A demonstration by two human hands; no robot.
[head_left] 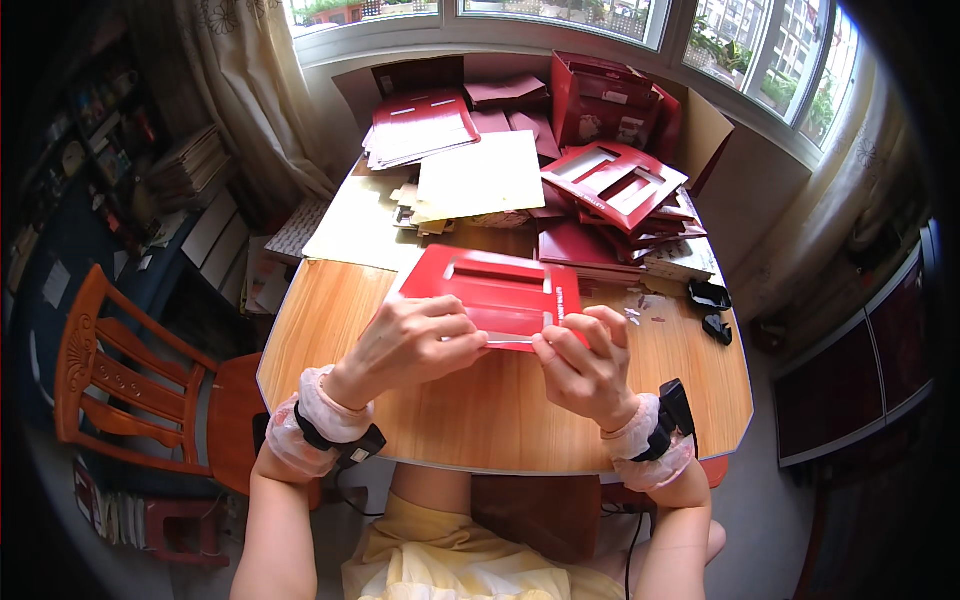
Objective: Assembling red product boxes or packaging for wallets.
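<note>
Table (pixel 330 325): wood-grained, with clipped corners, set below windows (pixel 560 28); wooden chair (pixel 145 375) at its left.
Card (pixel 495 292): red, with cut-out openings, lifted in both hands above the near half of the table, tilted.
Left hand (pixel 405 338): fingers curled, thumb and fingertips pinched on the near edge, left of its middle.
Right hand (pixel 588 365): fingers likewise bent and closed on the near edge, toward the right corner.
Near edge: pale line between the two pinches; whether fold or separate strip, cannot tell.
Far side: yellow sheet (pixel 485 172) just beyond the card; red stack (pixel 425 118) behind; red box (pixel 600 105) near the window; pile of red frames (pixel 620 190) at right.
Right edge: small scraps (pixel 645 310) and black items (pixel 710 296).
Risk at the openings: likely creasing or tearing of the narrow bars, from twisting or unequal pressure of the two pinches.
Risk at the edge: likely crooked crease, from one pinch slipping ahead of the other.
Risk at the pile: possible slide of loosely stacked frames, from a bump by the card.
</note>
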